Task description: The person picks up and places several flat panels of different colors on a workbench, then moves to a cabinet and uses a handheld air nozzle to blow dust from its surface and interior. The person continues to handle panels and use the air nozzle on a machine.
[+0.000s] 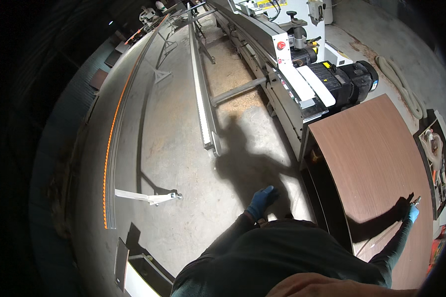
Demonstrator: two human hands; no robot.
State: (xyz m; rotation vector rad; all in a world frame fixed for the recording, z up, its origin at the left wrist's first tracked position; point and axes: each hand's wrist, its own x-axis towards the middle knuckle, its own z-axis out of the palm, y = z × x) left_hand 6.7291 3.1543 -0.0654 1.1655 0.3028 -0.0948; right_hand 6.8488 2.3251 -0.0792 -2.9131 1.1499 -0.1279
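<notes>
My left hand point(261, 200) wears a blue glove and hangs free over the concrete floor, fingers loosely spread, holding nothing. My right hand point(413, 212), also in a blue glove, reaches out over a large brown wood-grain panel point(376, 163) and rests near its right edge. A small metallic object point(418, 200) sticks up from the fingers; what it is stays unclear. Both arms are in dark sleeves.
A long grey edge-processing machine point(282, 54) with a black motor point(349, 79) runs from the panel toward the top. A roller support rail point(200, 89) and a long rail with orange rollers point(111, 143) cross the floor. Sawdust lies by the machine. A cluttered tray point(436, 158) sits at right.
</notes>
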